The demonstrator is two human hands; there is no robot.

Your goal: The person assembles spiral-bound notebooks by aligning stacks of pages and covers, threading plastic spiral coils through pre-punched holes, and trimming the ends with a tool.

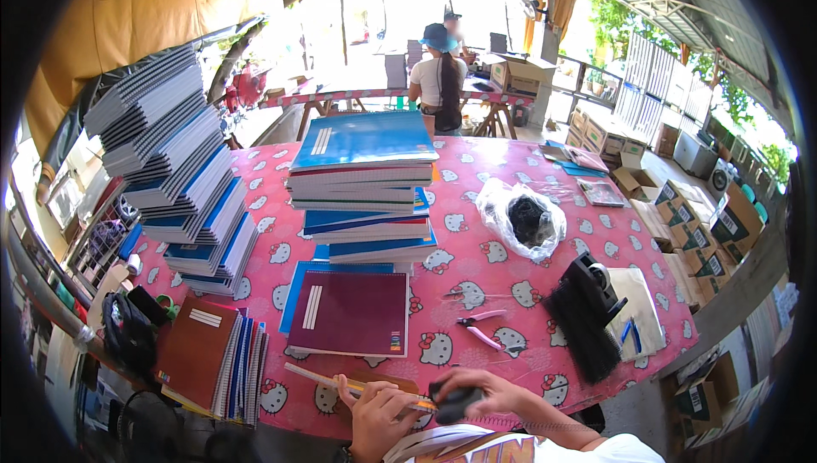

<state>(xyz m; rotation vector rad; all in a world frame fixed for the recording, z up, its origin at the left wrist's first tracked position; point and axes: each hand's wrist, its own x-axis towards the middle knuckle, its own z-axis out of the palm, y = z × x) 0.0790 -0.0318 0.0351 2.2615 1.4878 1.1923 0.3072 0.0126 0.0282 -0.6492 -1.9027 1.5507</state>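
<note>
Near the table's front edge, my left hand (379,410) is closed around a thin notebook (308,374) held edge-on, its pale pages and orange-yellow edge showing. My right hand (498,397) grips a dark rounded object (454,403) against the notebook's right end; its exact kind is unclear. A thin dark coil runs beside my right forearm. Just beyond my hands lies a maroon notebook (349,311) on a blue one. Pink-handled pliers (482,328) rest on the table to the right of it. Further right is a heap of black binding coils (580,327).
Tall notebook stacks stand at the left (183,174) and centre (366,178) of the pink table (459,233). Brown-covered notebooks (200,340) lean at the front left. A plastic bag (523,218), tape dispenser (593,280) and blue cutters (631,335) are on the right. Two people work behind.
</note>
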